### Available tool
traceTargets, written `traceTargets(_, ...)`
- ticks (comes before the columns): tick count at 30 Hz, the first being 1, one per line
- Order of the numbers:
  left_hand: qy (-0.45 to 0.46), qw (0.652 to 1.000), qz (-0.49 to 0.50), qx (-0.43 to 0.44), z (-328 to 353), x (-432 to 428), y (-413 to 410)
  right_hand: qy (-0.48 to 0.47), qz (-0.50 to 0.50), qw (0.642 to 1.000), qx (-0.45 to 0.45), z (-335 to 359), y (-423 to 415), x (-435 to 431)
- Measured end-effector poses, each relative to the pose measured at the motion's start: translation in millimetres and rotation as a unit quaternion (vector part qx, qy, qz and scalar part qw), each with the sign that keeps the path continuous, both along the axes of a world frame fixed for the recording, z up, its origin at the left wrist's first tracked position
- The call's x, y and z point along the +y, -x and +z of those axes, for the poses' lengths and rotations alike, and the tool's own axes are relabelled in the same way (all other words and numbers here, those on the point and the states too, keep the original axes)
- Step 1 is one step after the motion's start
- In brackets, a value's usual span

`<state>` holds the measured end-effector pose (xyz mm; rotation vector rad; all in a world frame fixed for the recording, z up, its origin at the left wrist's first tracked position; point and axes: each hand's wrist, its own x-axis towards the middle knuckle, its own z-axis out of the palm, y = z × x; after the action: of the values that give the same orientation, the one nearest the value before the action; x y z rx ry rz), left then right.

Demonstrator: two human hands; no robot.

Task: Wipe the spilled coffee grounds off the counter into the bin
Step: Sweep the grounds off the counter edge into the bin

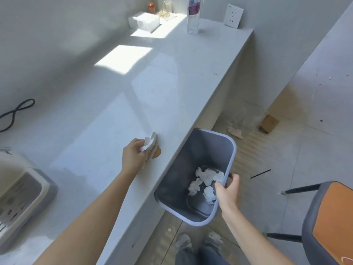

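A small brown patch of coffee grounds (pixel 157 152) lies on the pale grey counter (pixel 118 104), a short way in from its front edge. My left hand (pixel 133 155) presses a crumpled white tissue (pixel 149 142) onto the counter right beside the grounds. A grey bin (pixel 183 169) hangs below the counter's edge, tilted towards it, with several crumpled white tissues (pixel 205 178) inside. My right hand (pixel 227 190) grips the bin's near right rim.
A grey and white appliance (pixel 21 196) sits at the near left. A black cable (pixel 17 111) lies further back. A tissue box (pixel 144 21) and a clear bottle (pixel 193 16) stand at the far end. An orange-seated chair (pixel 328 222) is at the right.
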<state>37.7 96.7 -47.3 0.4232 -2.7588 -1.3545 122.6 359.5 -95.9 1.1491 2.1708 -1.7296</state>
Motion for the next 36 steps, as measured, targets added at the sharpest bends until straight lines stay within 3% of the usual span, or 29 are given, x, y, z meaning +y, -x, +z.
traceTargets(19, -0.009, 0.999, -0.028, -0.029, -4.3, 69.2, -30.8, -0.016, 0.009, 1.000, 0.002, 20.8, 3.5, -5.5)
traceTargets(26, 0.035, 0.990, -0.136, -0.029, -11.3, 119.1, -78.4, 0.000, 0.015, 1.000, 0.015, 18.9, 4.7, 2.0)
traceTargets(32, 0.034, 0.993, -0.103, 0.037, 9.1, 107.2, -51.8, 0.022, 0.031, 0.999, 0.005, 18.3, 10.3, 12.0)
traceTargets(36, 0.061, 0.995, -0.025, 0.074, 22.4, 71.8, -18.2, 0.026, 0.030, 0.999, 0.001, 18.3, 11.2, 12.2)
